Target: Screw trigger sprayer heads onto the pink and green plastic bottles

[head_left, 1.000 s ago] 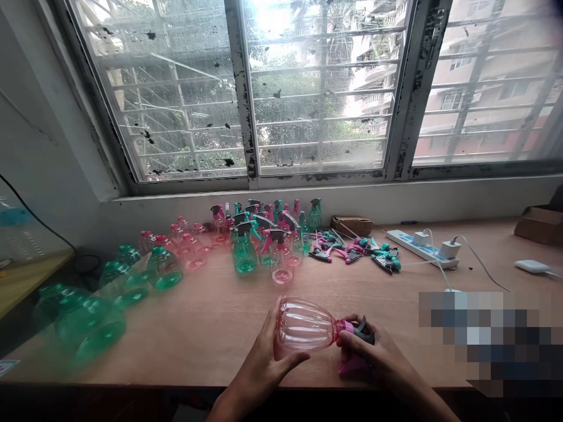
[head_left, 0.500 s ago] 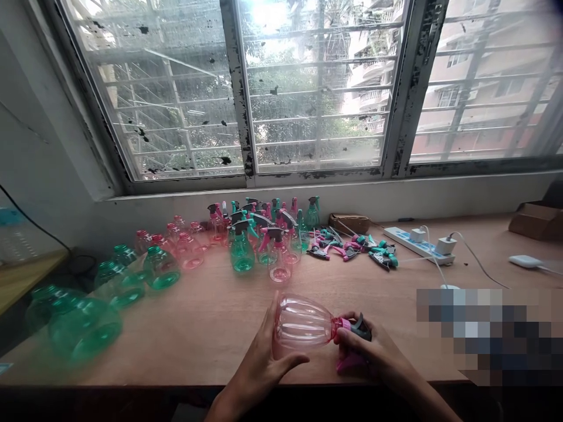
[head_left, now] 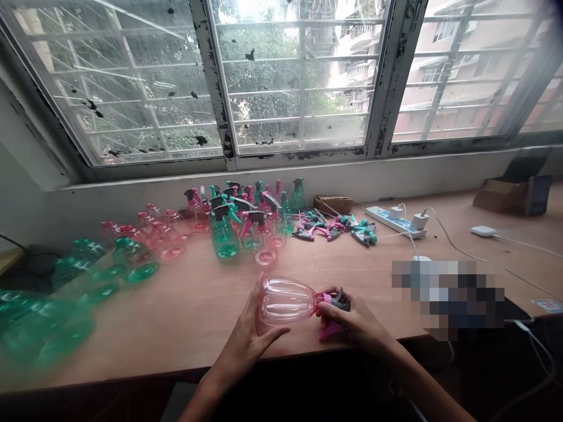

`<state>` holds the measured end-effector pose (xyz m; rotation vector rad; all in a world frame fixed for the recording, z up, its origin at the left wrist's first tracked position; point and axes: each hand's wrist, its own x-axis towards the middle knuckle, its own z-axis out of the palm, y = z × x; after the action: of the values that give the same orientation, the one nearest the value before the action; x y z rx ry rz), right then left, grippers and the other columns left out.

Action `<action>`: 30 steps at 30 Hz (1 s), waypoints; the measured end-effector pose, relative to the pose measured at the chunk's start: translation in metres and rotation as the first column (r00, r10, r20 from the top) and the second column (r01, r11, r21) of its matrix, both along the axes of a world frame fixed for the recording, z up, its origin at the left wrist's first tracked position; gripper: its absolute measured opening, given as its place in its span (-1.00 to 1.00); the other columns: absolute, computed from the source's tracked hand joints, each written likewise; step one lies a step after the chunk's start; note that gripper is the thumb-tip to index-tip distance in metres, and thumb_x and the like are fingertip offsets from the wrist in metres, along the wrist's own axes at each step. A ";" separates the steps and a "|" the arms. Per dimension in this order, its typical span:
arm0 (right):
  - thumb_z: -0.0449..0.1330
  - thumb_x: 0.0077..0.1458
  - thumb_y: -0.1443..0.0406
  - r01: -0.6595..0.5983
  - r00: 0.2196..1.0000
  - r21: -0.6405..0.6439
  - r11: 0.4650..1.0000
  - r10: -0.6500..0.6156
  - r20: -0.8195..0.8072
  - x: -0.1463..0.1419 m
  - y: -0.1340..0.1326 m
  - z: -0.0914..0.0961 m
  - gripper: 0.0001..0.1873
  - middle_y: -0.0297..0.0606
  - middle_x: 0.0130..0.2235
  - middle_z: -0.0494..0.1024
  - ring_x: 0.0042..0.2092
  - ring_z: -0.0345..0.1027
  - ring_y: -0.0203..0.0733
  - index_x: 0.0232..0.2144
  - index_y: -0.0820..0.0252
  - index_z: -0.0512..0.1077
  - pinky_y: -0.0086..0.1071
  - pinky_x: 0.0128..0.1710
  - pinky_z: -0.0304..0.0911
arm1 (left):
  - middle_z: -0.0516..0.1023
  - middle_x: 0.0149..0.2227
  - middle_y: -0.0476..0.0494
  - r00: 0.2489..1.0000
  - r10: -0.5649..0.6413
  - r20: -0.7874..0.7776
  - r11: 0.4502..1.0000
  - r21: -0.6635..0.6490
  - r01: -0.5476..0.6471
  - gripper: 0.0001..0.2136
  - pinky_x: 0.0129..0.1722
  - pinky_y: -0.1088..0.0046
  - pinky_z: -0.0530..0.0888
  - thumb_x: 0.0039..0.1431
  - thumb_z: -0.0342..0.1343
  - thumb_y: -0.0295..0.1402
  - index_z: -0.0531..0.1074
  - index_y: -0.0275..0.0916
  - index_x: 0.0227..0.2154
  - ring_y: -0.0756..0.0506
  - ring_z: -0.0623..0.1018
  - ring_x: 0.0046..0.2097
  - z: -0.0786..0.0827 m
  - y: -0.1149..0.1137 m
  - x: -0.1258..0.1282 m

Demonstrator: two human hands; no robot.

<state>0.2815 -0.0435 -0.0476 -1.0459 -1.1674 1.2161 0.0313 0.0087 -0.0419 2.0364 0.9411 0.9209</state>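
Observation:
A clear pink spray bottle (head_left: 288,302) lies sideways in the air between my hands, above the front edge of the desk. Cupped around its base is my left hand (head_left: 245,328), the fingers partly hidden behind the bottle and the thumb stretched away from it. My right hand (head_left: 347,319) is closed around the neck and the pink and black spray head (head_left: 338,302). The trigger points down below the right hand. The spray head sits on the bottle's neck; how tightly, I cannot tell.
Several green bottles (head_left: 134,258) and pink bottles (head_left: 167,237) without heads stand at the left. Bottles with spray heads (head_left: 226,234) cluster at the back, beside loose spray heads (head_left: 334,227). A power strip (head_left: 396,221) with cables and a cardboard box (head_left: 499,196) are further right.
The whole view has shifted, so the desk and its objects appear further left and higher. Both hands keep much the same hold on the spray bottle.

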 end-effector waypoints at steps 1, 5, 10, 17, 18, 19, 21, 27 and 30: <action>0.39 0.05 0.09 -0.006 1.000 0.005 1.000 0.006 0.004 0.001 0.000 0.000 -0.66 -0.34 -0.47 0.64 -0.45 0.51 -0.19 -0.30 0.21 0.45 -0.39 -0.42 0.40 | -0.09 0.47 -0.08 1.000 -0.001 -0.005 1.000 -0.003 0.001 -0.08 0.39 0.07 -0.01 0.16 0.29 -0.22 -0.25 0.08 0.40 -0.30 -0.01 0.44 0.000 0.000 0.000; 0.38 0.08 0.15 -0.018 0.999 0.013 1.000 0.017 0.046 0.003 0.000 -0.001 -0.70 -0.35 -0.48 0.64 -0.43 0.51 -0.21 -0.24 0.21 0.47 -0.39 -0.38 0.40 | -0.01 0.44 -0.22 1.000 -0.017 -0.008 0.998 -0.063 0.016 -0.03 0.37 0.06 0.07 0.14 0.31 -0.18 -0.27 -0.03 0.41 -0.32 0.08 0.41 0.002 -0.001 0.000; 0.38 0.08 0.15 -0.008 1.000 -0.011 1.000 0.008 0.020 0.003 -0.002 0.001 -0.70 -0.33 -0.43 0.65 -0.42 0.51 -0.22 -0.25 0.22 0.47 -0.39 -0.37 0.41 | 0.09 0.42 -0.19 1.000 -0.008 -0.001 0.997 -0.072 0.008 -0.13 0.37 0.10 0.12 0.19 0.27 -0.17 -0.18 -0.01 0.40 -0.30 0.13 0.40 0.004 -0.001 0.002; 0.36 0.12 0.15 -0.017 0.999 -0.048 0.999 0.015 -0.045 0.003 0.001 0.005 -0.72 -0.34 -0.46 0.63 -0.44 0.50 -0.25 -0.29 0.24 0.46 -0.43 -0.38 0.38 | 0.05 0.43 -0.06 0.997 0.061 -0.045 0.998 -0.025 -0.062 -0.15 0.37 0.07 0.09 0.22 0.23 -0.19 -0.22 0.18 0.38 -0.26 0.12 0.41 0.000 0.000 0.002; 0.36 0.12 0.15 -0.017 0.999 -0.051 0.999 0.014 -0.045 0.003 0.002 0.004 -0.73 -0.34 -0.46 0.63 -0.44 0.50 -0.25 -0.29 0.24 0.46 -0.43 -0.37 0.38 | 0.06 0.42 -0.06 0.996 0.063 -0.057 0.998 -0.024 -0.064 -0.16 0.36 0.06 0.09 0.22 0.23 -0.20 -0.23 0.18 0.38 -0.26 0.12 0.41 0.000 0.000 0.001; 0.36 0.12 0.15 -0.017 0.999 -0.056 0.998 0.015 -0.041 0.003 0.002 0.004 -0.72 -0.34 -0.47 0.63 -0.44 0.50 -0.25 -0.28 0.24 0.46 -0.43 -0.38 0.38 | 0.08 0.42 -0.07 0.996 0.063 -0.070 0.998 -0.023 -0.065 -0.14 0.36 0.04 0.09 0.22 0.23 -0.19 -0.24 0.18 0.38 -0.27 0.11 0.41 -0.001 0.000 0.001; 0.37 0.11 0.15 -0.016 0.999 -0.071 0.997 0.014 -0.029 0.003 0.002 0.002 -0.72 -0.34 -0.47 0.63 -0.44 0.50 -0.24 -0.26 0.23 0.46 -0.42 -0.38 0.39 | 0.07 0.42 -0.09 0.995 0.052 -0.085 0.998 -0.032 -0.055 -0.08 0.36 0.00 0.07 0.16 0.28 -0.16 -0.26 0.16 0.38 -0.29 0.09 0.42 -0.002 0.000 0.000; 0.40 0.09 0.18 -0.031 0.998 -0.139 0.990 0.022 -0.065 0.001 0.003 0.002 -0.72 -0.36 -0.47 0.63 -0.44 0.51 -0.24 -0.24 0.21 0.46 -0.42 -0.39 0.44 | 0.04 0.43 -0.15 0.999 0.043 -0.003 0.985 -0.166 -0.043 -0.12 0.35 -0.06 0.05 0.14 0.29 -0.13 -0.14 0.09 0.39 -0.35 0.07 0.42 -0.008 0.004 -0.002; 0.40 0.08 0.17 -0.046 0.992 -0.180 0.983 0.023 -0.126 0.000 0.002 0.004 -0.70 -0.36 -0.49 0.61 -0.46 0.50 -0.23 -0.24 0.21 0.43 -0.38 -0.40 0.48 | 0.09 0.42 -0.13 0.994 0.090 0.060 0.980 -0.185 -0.077 -0.13 0.33 -0.07 0.10 0.11 0.31 -0.15 -0.09 0.13 0.37 -0.38 0.14 0.39 -0.011 0.004 0.000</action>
<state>0.2817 -0.0413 -0.0433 -1.0728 -0.9962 1.4160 0.0317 0.0128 -0.0533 1.8130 1.0410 0.9077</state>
